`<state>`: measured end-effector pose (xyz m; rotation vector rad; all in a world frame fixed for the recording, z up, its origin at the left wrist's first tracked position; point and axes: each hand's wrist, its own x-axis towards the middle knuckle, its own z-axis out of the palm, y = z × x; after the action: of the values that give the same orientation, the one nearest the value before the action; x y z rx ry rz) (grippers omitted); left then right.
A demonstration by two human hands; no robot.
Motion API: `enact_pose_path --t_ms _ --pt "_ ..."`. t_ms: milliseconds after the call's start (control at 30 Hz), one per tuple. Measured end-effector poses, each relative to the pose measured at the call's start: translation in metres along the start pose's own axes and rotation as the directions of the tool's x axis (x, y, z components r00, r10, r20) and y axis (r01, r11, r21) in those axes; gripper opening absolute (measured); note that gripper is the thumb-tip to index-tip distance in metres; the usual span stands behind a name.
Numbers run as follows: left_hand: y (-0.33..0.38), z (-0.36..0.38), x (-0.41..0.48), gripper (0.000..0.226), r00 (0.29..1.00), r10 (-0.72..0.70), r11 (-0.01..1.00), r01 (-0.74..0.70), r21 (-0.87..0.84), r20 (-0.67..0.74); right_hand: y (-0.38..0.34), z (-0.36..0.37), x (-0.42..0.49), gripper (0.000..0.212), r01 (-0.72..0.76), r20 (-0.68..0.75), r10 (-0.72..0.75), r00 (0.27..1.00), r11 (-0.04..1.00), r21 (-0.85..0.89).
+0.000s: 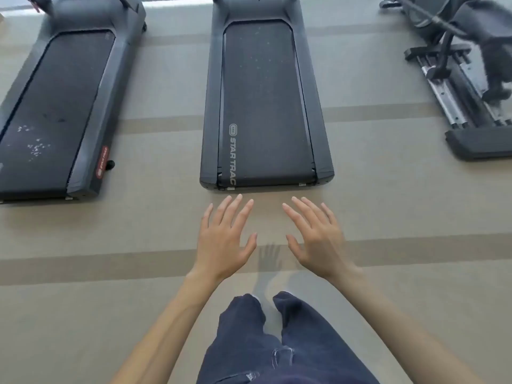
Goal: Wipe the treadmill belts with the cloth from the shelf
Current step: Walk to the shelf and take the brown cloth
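Two dark treadmills stand on the floor ahead of me. The middle treadmill's belt [263,101] carries faint pale specks near its far end. The left treadmill's belt [52,112] has white flecks near its close end. My left hand [224,239] and my right hand [315,239] hover side by side, palms down, fingers spread and straight, just short of the middle treadmill's rear edge. Neither hand holds anything. No cloth and no shelf are in view.
An elliptical machine [465,79] stands at the right, its base reaching toward me. Beige carpet [388,203] with darker stripes lies between and in front of the machines. My legs in dark trousers [266,342] are below the hands.
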<state>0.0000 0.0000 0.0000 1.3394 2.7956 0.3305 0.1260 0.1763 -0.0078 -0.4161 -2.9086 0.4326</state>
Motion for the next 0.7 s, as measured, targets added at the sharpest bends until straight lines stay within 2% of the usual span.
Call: enact_pose_path --t_ms 167,367,467,533,700 --pt "-0.032 -0.002 -0.001 0.06 0.99 0.139 0.99 -0.139 0.004 0.014 -0.034 0.017 -0.011 0.056 -0.102 -0.003 0.102 0.995 0.994 -0.039" --pt "-0.057 -0.003 0.004 0.062 0.929 0.345 0.938 -0.344 -0.029 0.131 -0.067 0.03 -0.042 0.055 -0.284 0.004 0.285 0.958 0.956 -0.071" --pt "-0.05 -0.004 0.006 0.062 0.865 0.465 0.884 -0.465 -0.048 0.187 -0.079 0.026 -0.065 0.056 -0.401 -0.027 0.4 0.916 0.913 -0.068" --pt "-0.035 -0.003 0.008 0.061 0.79 0.576 0.815 -0.575 -0.074 0.208 -0.086 0.02 -0.088 0.056 -0.492 -0.061 0.489 0.87 0.868 -0.067" --pt "0.024 0.0 0.001 0.06 0.606 0.759 0.644 -0.751 -0.144 0.238 -0.096 0.002 -0.155 0.054 -0.71 -0.129 0.701 0.701 0.703 -0.039"
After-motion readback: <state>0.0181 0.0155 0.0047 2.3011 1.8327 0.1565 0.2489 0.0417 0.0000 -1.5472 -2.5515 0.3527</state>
